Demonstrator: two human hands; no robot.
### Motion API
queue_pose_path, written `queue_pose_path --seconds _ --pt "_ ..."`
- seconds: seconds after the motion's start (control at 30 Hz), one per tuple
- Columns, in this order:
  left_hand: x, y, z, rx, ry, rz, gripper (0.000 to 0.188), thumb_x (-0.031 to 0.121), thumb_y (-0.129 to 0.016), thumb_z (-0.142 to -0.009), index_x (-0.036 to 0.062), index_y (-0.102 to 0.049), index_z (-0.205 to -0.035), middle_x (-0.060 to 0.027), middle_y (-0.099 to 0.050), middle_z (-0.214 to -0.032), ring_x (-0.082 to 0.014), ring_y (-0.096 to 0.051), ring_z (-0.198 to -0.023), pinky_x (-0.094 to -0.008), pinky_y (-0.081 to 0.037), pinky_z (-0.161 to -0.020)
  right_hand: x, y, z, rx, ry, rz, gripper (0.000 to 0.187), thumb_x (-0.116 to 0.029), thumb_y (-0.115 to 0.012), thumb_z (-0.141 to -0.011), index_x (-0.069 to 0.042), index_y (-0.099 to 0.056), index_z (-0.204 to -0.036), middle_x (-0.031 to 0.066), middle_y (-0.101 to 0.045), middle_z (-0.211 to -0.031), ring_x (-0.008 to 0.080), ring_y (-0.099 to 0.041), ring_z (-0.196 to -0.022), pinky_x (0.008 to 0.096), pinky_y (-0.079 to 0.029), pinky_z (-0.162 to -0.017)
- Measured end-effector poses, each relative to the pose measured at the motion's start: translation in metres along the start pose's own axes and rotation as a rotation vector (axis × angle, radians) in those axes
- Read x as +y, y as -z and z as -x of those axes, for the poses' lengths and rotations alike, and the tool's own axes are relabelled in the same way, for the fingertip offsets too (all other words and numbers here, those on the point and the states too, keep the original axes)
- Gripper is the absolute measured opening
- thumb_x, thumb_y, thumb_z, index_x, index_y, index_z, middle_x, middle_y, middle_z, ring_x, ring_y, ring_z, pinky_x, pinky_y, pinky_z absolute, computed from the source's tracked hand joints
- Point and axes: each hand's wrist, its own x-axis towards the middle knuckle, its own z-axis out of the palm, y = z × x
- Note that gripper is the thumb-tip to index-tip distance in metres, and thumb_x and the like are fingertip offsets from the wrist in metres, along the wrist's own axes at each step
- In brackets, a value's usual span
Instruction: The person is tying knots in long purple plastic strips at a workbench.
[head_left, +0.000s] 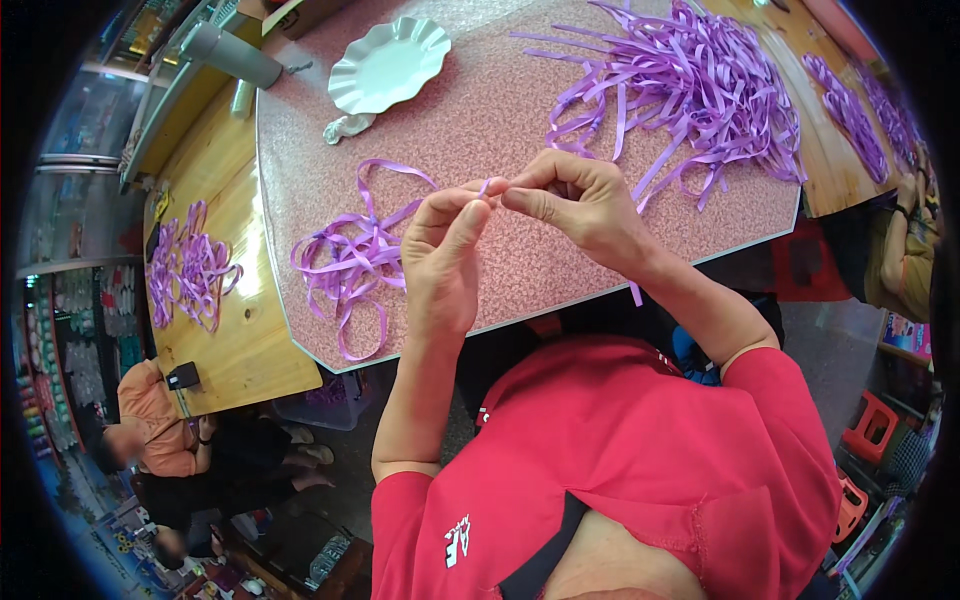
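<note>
Close together over the pink speckled table, both hands are pinched at the fingertips. Between them a short piece of purple ribbon point(485, 188) shows. My left hand point(442, 262) grips it with thumb and forefinger, and my right hand point(590, 208) pinches at the same spot from the other side. Beside my left hand lies a small loose heap of looped purple ribbons point(350, 250). A much larger tangle of purple ribbons point(700, 95) spreads beyond my right hand. A ribbon end hangs below my right forearm at the table's edge.
A white scalloped dish point(390, 65) and a crumpled white piece point(348, 128) lie at the far left, near a grey tumbler point(232, 54). More ribbon bundles lie on wooden tables at the left point(190, 265) and right point(845, 115). People sit at both sides; red stools stand at right.
</note>
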Motion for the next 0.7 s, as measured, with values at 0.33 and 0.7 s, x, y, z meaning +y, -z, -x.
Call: queue_pose_path --seconds 0.33,0.7 --pt "0.025 -0.014 -0.008 -0.244 -0.756 -1.622 0.016 0.003 -0.074 -0.08 0.0077 -0.064 -0.092 -0.0026 -0.068 -0.1 -0.0246 -0.058 -0.103 -0.0377 -0.039 -0.089 -0.011 0.01 -0.008 -0.044 -0.253 -0.036 0.021 -0.025 -0.074 -0.09 -0.004 -0.072 -0.091 -0.0055 -0.056 -0.065 0.0008 -0.042 -0.054 0.019 -0.03 -0.046" --pt "0.004 0.009 -0.007 -0.114 -0.153 -0.507 0.012 0.012 -0.068 -0.092 0.0061 -0.06 -0.1 -0.0047 -0.06 -0.11 -0.0146 -0.053 -0.106 -0.0311 -0.039 -0.096 -0.005 -0.003 -0.002 -0.036 -0.03 -0.088 0.009 -0.012 -0.067 -0.092 -0.004 -0.066 -0.097 -0.0038 -0.057 -0.079 0.0015 -0.044 -0.063 0.0184 -0.032 -0.052"
